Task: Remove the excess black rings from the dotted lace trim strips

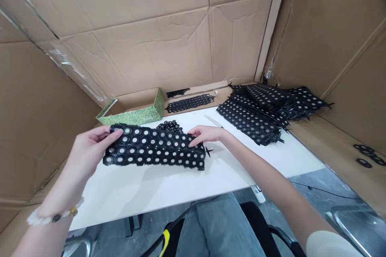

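A black rubber sheet with rows of round holes (153,146) is stretched between my two hands above the white table. My left hand (98,140) pinches its upper left corner, thumb on the near face. At the upper right end, my right hand (205,134) grips the sheet between thumb and fingers. Behind the sheet lies a small heap of loose black rings (170,125), partly hidden by it. A thin black star-shaped scrap (208,151) shows by the sheet's right end.
A green patterned box (132,117) stands at the back left. Beside it, a black perforated strip (189,103) lies on cardboard. More holed black sheets (256,108) are piled at the back right, near a knife (213,121). Several rings (364,163) rest far right. Cardboard walls (144,28) surround the table (132,196).
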{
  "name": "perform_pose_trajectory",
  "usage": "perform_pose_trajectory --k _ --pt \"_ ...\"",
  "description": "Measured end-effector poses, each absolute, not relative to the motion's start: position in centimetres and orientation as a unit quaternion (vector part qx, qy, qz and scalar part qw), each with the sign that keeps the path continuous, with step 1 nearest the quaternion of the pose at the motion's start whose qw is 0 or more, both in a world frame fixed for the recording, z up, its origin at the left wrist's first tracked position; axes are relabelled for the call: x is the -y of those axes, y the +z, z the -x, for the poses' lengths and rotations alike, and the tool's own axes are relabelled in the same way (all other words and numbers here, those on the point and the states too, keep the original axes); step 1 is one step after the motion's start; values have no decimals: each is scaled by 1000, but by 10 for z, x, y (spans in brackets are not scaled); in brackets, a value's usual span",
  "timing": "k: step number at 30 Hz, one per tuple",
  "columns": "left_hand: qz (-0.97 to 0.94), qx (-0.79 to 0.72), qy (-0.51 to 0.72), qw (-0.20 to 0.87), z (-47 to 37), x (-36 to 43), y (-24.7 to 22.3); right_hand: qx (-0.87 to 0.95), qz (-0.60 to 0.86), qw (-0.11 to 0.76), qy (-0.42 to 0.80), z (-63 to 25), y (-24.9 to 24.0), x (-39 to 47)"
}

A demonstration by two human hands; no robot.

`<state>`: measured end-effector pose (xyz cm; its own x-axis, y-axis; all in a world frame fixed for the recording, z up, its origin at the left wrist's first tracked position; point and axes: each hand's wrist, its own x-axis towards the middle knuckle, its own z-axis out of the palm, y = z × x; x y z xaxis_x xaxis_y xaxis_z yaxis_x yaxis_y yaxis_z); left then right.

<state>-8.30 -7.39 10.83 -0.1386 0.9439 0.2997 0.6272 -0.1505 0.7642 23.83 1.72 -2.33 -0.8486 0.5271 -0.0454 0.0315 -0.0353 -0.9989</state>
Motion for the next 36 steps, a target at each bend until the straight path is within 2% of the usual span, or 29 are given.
perform_pose_trajectory --k 3,7,8,12,13,15,18,21,25,36 --pt "-573 -663 381 295 110 73 77 673 295 126 667 -230 -34 -15" --pt "-548 -710 268 353 137 58 25 671 372 181 616 -216 -52 -14" --pt "-559 -715 254 335 140 53 15 661 365 186 629 -215 -54 -14" --pt "-646 -694 305 84 125 36 2 607 334 167 701 -222 -50 -17" --pt "-671 -668 317 66 111 33 3 589 336 168 716 -225 -49 -18" --pt "-718 -609 312 130 75 29 5 549 356 192 731 -229 -48 -21" --pt "-814 -499 199 220 17 26 -3 504 388 252 729 -229 -53 -23" --pt "-835 -473 178 216 -18 23 -23 476 388 302 730 -224 -57 -20" --pt "-829 -477 209 205 -20 23 -45 458 370 318 744 -214 -58 -10" --pt "-839 -463 215 188 -18 23 -54 555 321 337 690 -211 -63 -1"
